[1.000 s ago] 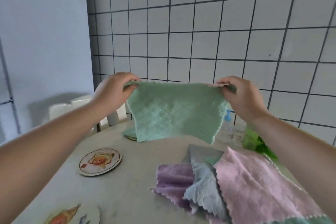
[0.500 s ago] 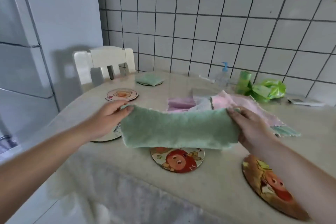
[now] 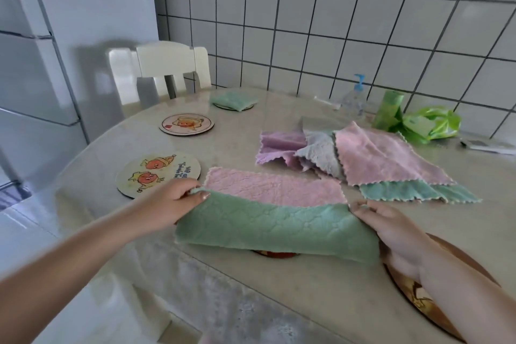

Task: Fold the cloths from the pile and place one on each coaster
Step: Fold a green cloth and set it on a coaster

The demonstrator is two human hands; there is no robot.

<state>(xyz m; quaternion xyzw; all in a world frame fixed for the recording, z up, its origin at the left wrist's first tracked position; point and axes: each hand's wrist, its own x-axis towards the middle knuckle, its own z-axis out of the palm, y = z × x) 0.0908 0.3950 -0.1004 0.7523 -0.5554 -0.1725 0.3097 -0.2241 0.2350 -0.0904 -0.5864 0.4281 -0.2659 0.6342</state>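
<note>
A cloth [image 3: 275,227], green on one face and pink on the other, lies on the table with its near part turned over, green side up. My left hand [image 3: 173,202] pinches its left corner and my right hand [image 3: 389,234] pinches its right corner. It covers most of a red coaster [image 3: 275,253]. The pile of cloths [image 3: 360,156], purple, grey, pink and green, lies behind it. A folded green cloth [image 3: 233,100] sits on the far coaster. Two bare coasters [image 3: 186,124] [image 3: 157,173] lie at the left; another [image 3: 424,299] is under my right wrist.
A white chair [image 3: 160,70] stands at the table's far left, beside a fridge [image 3: 36,70]. By the tiled wall are a pump bottle [image 3: 354,98], a green roll [image 3: 388,112] and a green bag [image 3: 431,126]. The table edge [image 3: 212,268] runs close in front of me.
The green cloth came down from mid-air onto the table. It now lies partly spread with its pink face showing, and both hands have kept hold of its corners.
</note>
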